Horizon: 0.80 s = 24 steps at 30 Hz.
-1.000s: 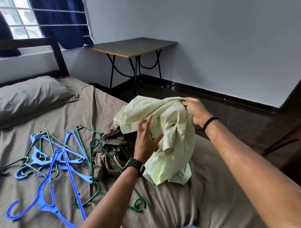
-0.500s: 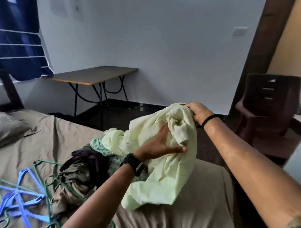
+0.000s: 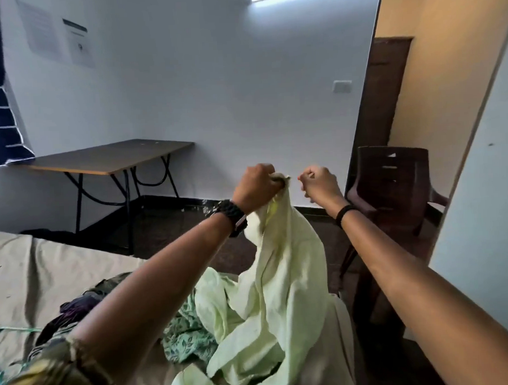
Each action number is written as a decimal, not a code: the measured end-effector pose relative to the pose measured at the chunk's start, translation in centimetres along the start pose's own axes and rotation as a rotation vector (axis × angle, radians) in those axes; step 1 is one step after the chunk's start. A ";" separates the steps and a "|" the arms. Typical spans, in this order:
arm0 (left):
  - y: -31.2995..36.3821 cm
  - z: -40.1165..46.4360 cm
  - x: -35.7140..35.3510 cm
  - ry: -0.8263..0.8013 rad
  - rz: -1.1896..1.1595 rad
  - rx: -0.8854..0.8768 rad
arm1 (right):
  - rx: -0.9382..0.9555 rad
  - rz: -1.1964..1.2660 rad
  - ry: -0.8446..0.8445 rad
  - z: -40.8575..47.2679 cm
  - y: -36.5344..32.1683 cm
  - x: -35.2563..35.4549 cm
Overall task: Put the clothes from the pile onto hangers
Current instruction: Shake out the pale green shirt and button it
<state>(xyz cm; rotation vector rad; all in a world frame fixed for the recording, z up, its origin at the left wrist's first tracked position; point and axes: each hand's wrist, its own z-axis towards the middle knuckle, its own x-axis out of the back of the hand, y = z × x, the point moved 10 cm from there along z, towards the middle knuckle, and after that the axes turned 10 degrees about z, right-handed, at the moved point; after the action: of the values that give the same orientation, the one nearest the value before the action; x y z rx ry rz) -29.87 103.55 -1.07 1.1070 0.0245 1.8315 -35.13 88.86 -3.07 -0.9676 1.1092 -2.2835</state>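
Above the bed (image 3: 48, 274), a pale yellow-green garment (image 3: 281, 280) is held up by the left hand (image 3: 257, 186), whose fingers are curled tightly round a bunched top edge of the cloth. From that grip the fabric hangs down in loose folds, and its lower part is heaped on the mattress near the bottom of the view. Just beside the left hand, at about the same height, the right hand (image 3: 320, 185) is raised with its fingers curled into a fist; it stands slightly apart from the cloth, and whether anything is pinched in it cannot be told. A dark watch (image 3: 232, 213) is worn on the left wrist and a thin black band (image 3: 344, 215) on the right. Under the left forearm, the pile of clothes (image 3: 87, 304) is seen on the brown sheet, with dark pieces at the left and a green patterned cloth (image 3: 188, 335) lying against the pale garment. A sliver of green hanger (image 3: 18, 330) is visible at the left edge of the bed. Against the far white wall a folding table (image 3: 107, 157) is set, and a dark plastic chair (image 3: 390, 181) stands by the doorway at the right.
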 end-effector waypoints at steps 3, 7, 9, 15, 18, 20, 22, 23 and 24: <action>1.4 2.0 0.6 0.003 0.045 -0.012 | -0.079 0.385 -0.107 -1.8 -0.3 -0.8; 3.2 3.9 1.8 -0.029 0.111 -0.044 | -0.096 0.393 -0.332 -3.4 -0.8 -2.2; 4.2 4.3 2.2 -0.072 0.145 -0.099 | -0.083 0.289 -0.320 -3.1 -1.0 -1.9; 7.1 4.1 4.2 -0.155 0.128 -0.333 | -0.100 0.605 -0.127 0.6 -3.5 3.3; 6.6 3.4 3.4 -0.294 0.165 -0.327 | -0.032 0.632 -0.059 3.0 -6.2 7.7; 6.1 3.5 2.6 -0.343 0.216 -0.337 | 0.061 0.552 -0.007 4.2 -8.3 11.0; 5.8 4.1 2.9 -0.299 0.170 -0.355 | 0.106 0.453 0.012 4.8 -9.8 13.5; 6.2 4.2 3.4 -0.264 0.123 -0.358 | 0.115 0.424 -0.004 4.9 -10.3 14.2; 6.8 4.1 3.7 -0.263 0.029 -0.349 | 0.121 0.393 -0.027 4.8 -10.7 14.4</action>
<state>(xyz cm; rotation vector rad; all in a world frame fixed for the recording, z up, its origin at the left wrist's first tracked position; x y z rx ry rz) -32.36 100.87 6.84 1.0895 -0.4506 1.6229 -41.93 83.70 13.44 -0.6636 1.0317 -1.9861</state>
